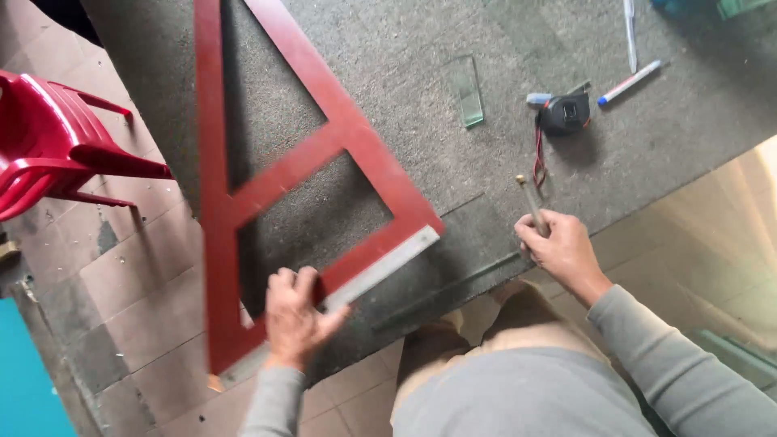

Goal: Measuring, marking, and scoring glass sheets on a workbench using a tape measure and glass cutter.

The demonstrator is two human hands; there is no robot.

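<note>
Your left hand [295, 317] clamps its fingers on the large red triangular wooden square [243, 194] at the grey carpeted table's [421, 48] near edge; your right hand [558, 247] grips a slim brass-tipped glass cutter [530, 202] near the black tape measure [564, 113].

red plastic chair [48, 137], tiled floor [137, 283]

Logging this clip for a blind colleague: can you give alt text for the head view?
The left hand grips a large red triangular square on a grey carpeted table, while the right hand holds a thin brass-tipped tool. A black tape measure, pens and a red chair lie nearby.
</note>
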